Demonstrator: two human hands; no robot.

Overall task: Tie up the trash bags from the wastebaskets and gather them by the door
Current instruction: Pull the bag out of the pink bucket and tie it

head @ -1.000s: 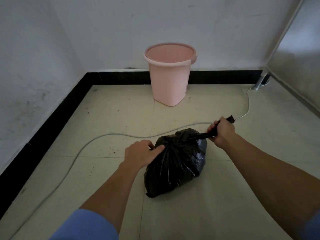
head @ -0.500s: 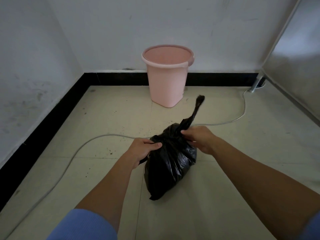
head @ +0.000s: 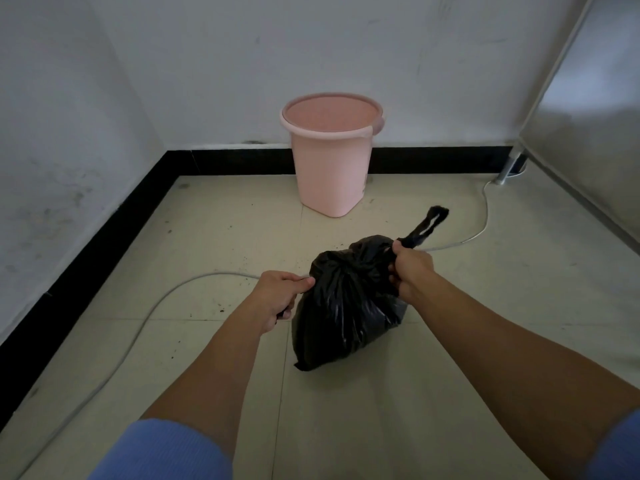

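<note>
Black plastic trash bag (head: 346,306): lies on the tiled floor (head: 433,393) near the middle, its neck gathered, between both hands.
Left hand (head: 277,296): fist closed on a twisted strip of the bag at the bag's left side.
Right hand (head: 410,268): fingers clamped around the bag's handle (head: 427,226), whose looped end sticks up past the fist.
Pink wastebasket (head: 330,161): upright by the far wall's black baseboard (head: 225,162), well apart from the bag.
Grey cable (head: 173,292): runs across the floor behind the bag.
Sleeves (head: 159,452): blue, at the bottom edge.
</note>
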